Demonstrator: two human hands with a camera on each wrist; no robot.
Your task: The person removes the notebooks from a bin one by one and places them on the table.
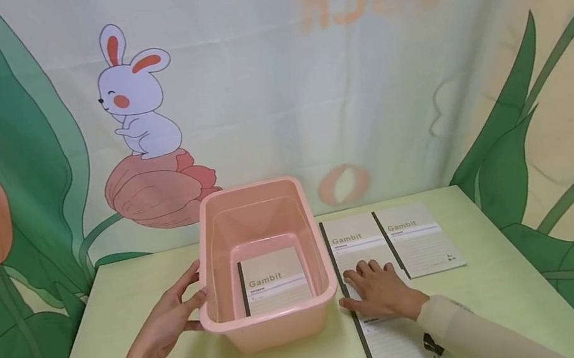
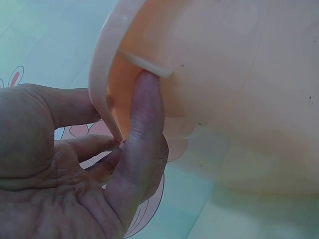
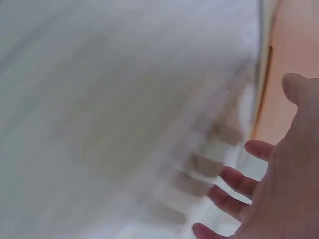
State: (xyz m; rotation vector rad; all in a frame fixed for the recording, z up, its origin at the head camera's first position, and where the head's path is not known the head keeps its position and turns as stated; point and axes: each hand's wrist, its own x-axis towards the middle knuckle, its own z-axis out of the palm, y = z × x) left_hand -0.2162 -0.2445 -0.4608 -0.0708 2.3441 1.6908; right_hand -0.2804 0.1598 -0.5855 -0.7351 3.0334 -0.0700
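A pink plastic bin (image 1: 279,329) stands at the table's middle, with a Gambit notebook (image 1: 276,278) lying inside it. My left hand (image 1: 169,318) grips the bin's left rim, fingers curled about the edge; the left wrist view shows that rim (image 2: 99,74) between thumb and fingers. To the right of the bin, my right hand (image 1: 380,292) hovers over or touches the top of the front notebook (image 1: 401,354), its fingers spread. In the right wrist view the fingers cast shadows on a blurred pale cover (image 3: 124,124); whether they touch it I cannot tell.
Behind the right hand lie two more Gambit notebooks side by side, the left one (image 1: 354,232) and the right one (image 1: 423,241). A printed curtain (image 1: 247,83) hangs behind the light green table (image 1: 129,296). The bin's right wall stands close to the notebooks.
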